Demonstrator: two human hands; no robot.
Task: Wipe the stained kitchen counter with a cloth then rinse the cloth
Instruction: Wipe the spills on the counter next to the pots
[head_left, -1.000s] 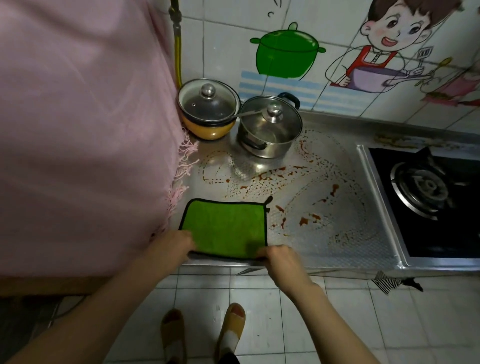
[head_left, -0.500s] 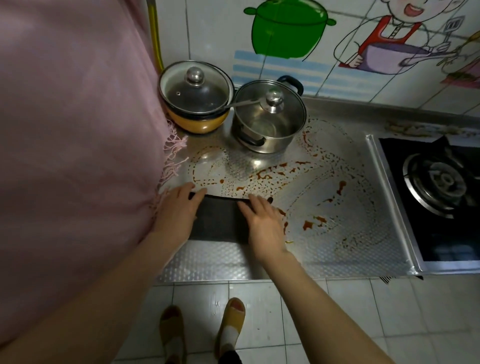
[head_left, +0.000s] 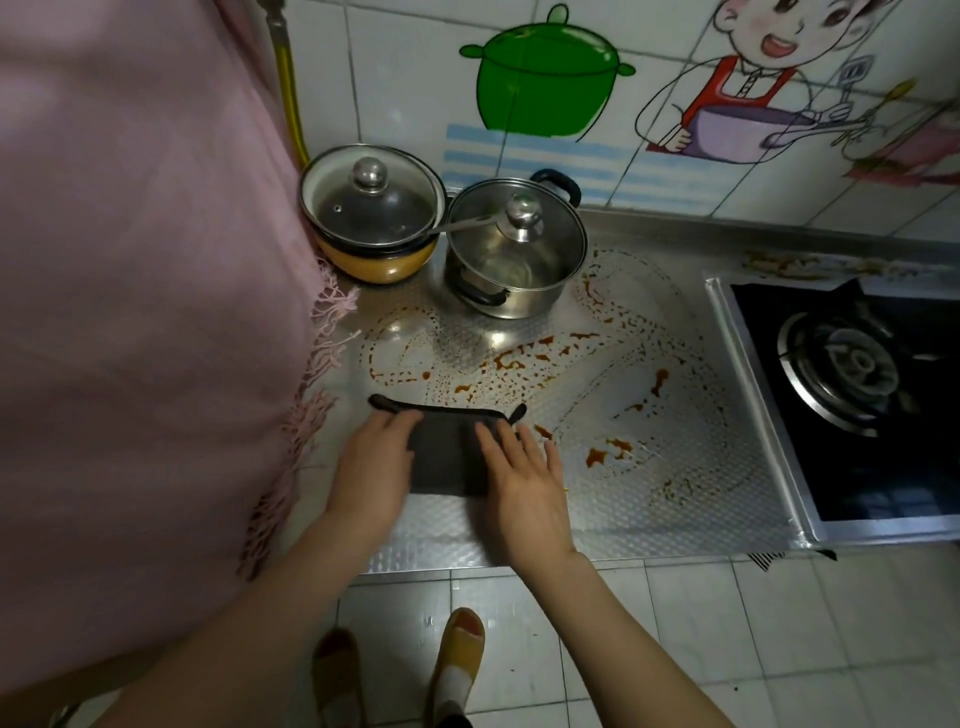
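A cloth (head_left: 447, 452), folded in half with its dark grey side up, lies on the steel counter (head_left: 649, 499) near the left front. My left hand (head_left: 371, 462) lies flat on the cloth's left part, fingers straight. On the cloth's right part, my right hand (head_left: 522, 480) presses down with spread fingers. Brown sauce stains (head_left: 524, 358) streak the counter beyond the cloth and to its right, with larger blots (head_left: 605, 452) close to my right hand.
A yellow pot with a glass lid (head_left: 371, 213) and a steel pot with a lid (head_left: 514, 247) stand at the back. A gas hob (head_left: 852, 400) fills the right side. A pink fringed fabric (head_left: 145, 291) hangs at the left. Tiled wall behind, my sandalled feet below.
The green cloth was folded over from the front edge, so its dark side now faces up. Both hands moved from the near edge onto the cloth and now press it flat.
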